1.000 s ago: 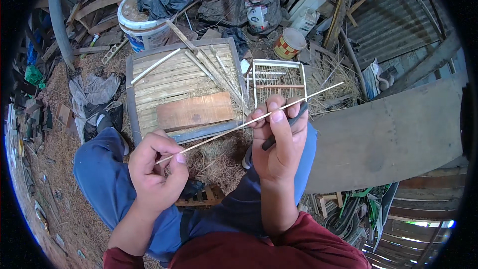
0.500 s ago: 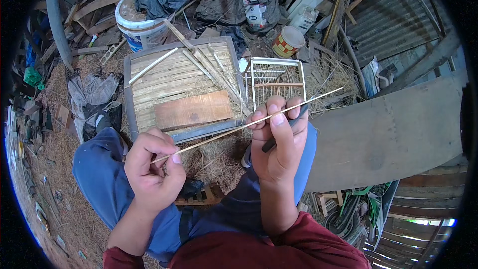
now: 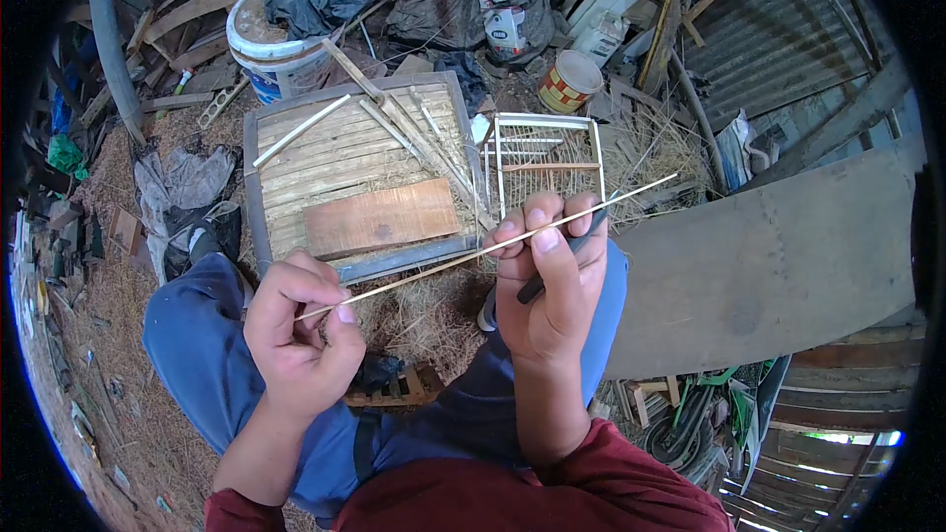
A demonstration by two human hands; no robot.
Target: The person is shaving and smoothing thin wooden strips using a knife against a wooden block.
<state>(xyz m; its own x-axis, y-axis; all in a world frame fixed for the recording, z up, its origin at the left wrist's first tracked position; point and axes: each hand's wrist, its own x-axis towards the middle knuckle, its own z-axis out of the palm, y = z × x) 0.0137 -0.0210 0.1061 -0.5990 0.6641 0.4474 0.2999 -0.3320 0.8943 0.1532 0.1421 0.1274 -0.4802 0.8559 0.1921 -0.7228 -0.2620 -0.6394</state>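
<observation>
In the head view, the person sat with both knees in blue trousers, and both forearms came up from the lower edge. The left hand (image 3: 301, 335) was raised in front of the left knee, with its back toward the camera and the fingers curled inward. Its grip was closed: thumb and forefinger pinched the lower left end of a thin bamboo stick (image 3: 488, 251). The stick ran in a slant, up and to the right, and its far end reached out over the grey board (image 3: 778, 266) on the right.

The right hand (image 3: 552, 271) was held higher, near the middle of the picture, with the wrist almost straight and the fingers pointing up. Its fingers were folded over the stick near its middle, and the thumb pressed on it from the near side. In the same closed grip it had a dark knife handle (image 3: 562, 261), which lay slanted across the palm; the blade I could not see.

Behind the hands, on the ground, lay a wooden pallet (image 3: 355, 153) with a brown plank (image 3: 379, 217) on it. Just right of it stood a small bamboo frame (image 3: 547, 163). A white bucket (image 3: 276, 49) was farther back.
</observation>
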